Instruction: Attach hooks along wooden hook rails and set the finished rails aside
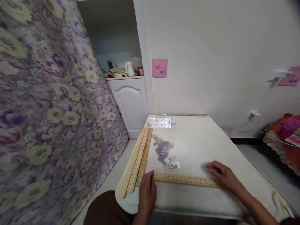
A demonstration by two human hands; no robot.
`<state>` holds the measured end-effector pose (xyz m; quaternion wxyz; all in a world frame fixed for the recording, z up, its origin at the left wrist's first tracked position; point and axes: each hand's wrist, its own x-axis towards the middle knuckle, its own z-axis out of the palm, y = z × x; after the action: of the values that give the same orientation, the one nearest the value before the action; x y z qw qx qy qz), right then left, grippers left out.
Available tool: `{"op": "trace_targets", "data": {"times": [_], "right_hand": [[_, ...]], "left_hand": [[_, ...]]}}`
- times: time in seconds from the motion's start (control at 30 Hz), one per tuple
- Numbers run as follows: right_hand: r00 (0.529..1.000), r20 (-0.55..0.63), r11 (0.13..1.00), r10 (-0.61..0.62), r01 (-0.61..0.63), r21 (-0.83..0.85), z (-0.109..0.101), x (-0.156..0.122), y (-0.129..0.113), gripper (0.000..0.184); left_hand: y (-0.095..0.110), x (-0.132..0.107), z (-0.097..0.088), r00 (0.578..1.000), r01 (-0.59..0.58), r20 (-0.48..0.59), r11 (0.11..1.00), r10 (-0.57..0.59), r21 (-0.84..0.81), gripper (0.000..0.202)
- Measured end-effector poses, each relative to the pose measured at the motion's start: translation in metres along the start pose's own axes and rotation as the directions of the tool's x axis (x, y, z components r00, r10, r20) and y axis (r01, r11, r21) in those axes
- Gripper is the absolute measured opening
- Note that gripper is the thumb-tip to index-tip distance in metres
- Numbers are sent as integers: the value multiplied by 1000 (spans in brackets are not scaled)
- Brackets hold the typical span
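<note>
A long wooden strip with rows of small holes lies crosswise near the front of the white table. My left hand rests on its left end, fingers curled down over it. My right hand lies on its right end with fingers laid flat. Beyond the strip lies a heap of small clear bags with metal parts and a few loose bits.
Three more holed wooden strips lie lengthwise along the table's left edge. A clear blister pack sits at the far left corner. A flowered mattress leans at the left. A white cabinet stands behind, a colourful cloth at the right.
</note>
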<state>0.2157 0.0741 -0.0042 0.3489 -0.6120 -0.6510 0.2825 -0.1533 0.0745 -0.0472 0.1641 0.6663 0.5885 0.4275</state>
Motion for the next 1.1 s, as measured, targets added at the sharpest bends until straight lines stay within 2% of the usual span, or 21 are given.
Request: {"op": "trace_targets", "data": {"times": [0.17,0.27,0.37,0.67,0.93,1.0,1.1], "right_hand": [[990,9,989,-140,139,56,70,33,-58,21],[990,5,990,-139,138,19,98,44,-68,22],[994,20,994,-105,105,-4,112,48,-66,21],[996,23,996,-87,87,20,124,50,-60,15],[998,26,993,-55,52,104,113,41,-73,8],[999,41,987,-25,18,160,110,35,-78,8],[994,101,932,46,-79,353,110,28,-83,10]], "left_hand": [[-4,0,1,997,-71,19,995,70,71,39],[-6,1,2,994,-98,49,990,93,101,42],[-6,1,3,992,-106,73,988,98,110,43],[-9,2,2,993,-83,86,993,76,80,42],[-5,0,1,995,-63,78,996,58,65,43],[-6,0,1,995,-57,79,997,53,56,42],[-3,2,-2,997,-53,63,999,52,11,41]]}}
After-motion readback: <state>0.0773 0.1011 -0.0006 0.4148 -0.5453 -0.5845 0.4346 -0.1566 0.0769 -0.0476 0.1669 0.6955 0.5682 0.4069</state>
